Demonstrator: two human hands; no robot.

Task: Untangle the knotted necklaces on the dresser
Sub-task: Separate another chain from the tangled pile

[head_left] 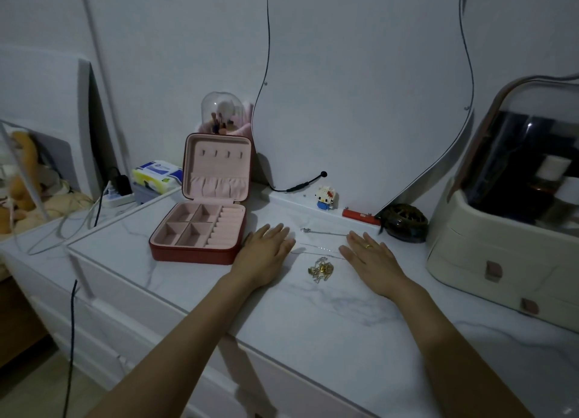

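A small gold tangle of necklaces lies on the white marble dresser top, between my two hands. Thin silver chains stretch across the surface just beyond it, one ending in a clasp. My left hand lies flat, palm down, left of the chains, fingers straight. Flat on the right lies my right hand, with a gold ring on one finger. Neither hand holds anything.
An open red jewellery box with pink lining stands left of my left hand. A cream cosmetics organiser fills the right side. A dark round object, a red bar and a small toy figure sit by the mirror.
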